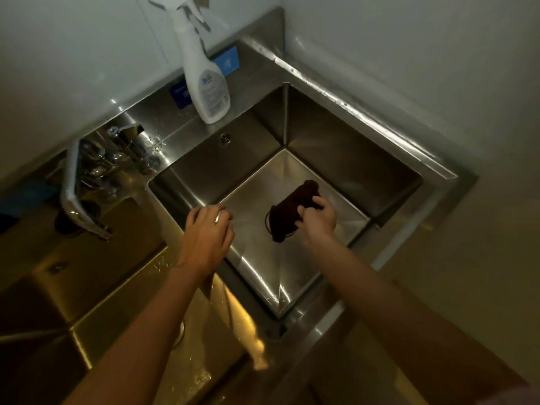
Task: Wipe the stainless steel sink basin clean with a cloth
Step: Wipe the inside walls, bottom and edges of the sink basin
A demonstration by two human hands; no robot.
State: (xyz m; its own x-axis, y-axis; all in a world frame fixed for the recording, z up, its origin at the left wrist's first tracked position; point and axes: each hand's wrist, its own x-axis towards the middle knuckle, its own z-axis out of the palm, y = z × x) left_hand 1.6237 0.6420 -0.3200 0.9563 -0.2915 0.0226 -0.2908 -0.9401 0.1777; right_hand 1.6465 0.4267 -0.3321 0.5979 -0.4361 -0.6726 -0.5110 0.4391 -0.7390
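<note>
A square stainless steel sink basin (344, 159) fills the middle of the view. A dark bunched cloth (292, 211) hangs over the basin floor, partly covering the drain. My right hand (318, 219) grips the cloth's right end, fingers closed on it. My left hand (209, 229) hovers at the basin's left rim, fingers apart and holding nothing; a ring shows on one finger.
A white spray bottle (204, 83) stands on the back ledge behind the basin. A chrome tap (79, 182) with handles sits at the left, its spout over a second basin (96, 258). White walls close in at the back and right.
</note>
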